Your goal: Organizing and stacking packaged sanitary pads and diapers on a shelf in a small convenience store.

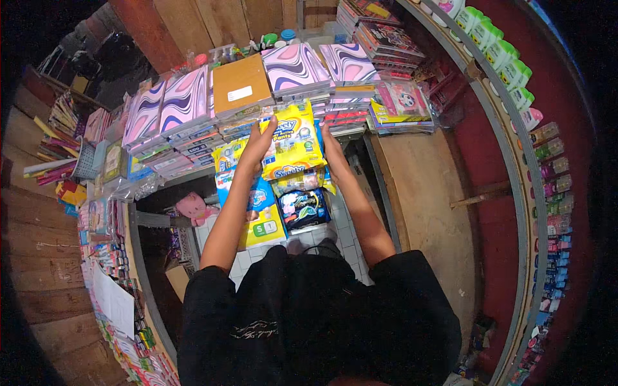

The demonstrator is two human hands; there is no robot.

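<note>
My left hand (259,144) grips the left edge of a yellow Sweety diaper-pants pack (293,135), its thumb on the front. At the pack's right edge is my right hand (333,149), fingers partly hidden behind it. More Sweety packaging shows just beneath, partly covered; I cannot tell whether it is joined to the held pack. Below and left, a blue-and-yellow pack (263,222) stands partly behind my left forearm. A dark blue plastic pack (304,210) is under the yellow ones, above the white tiled floor (347,241).
Stacks of wavy-patterned books (186,103) and a brown-covered book (241,87) line the counter ahead. A shelf of green-capped bottles (499,53) curves along the right, above a wooden board (425,202). Small packets (108,255) fill the left counter. A pink plush toy (193,208) sits lower left.
</note>
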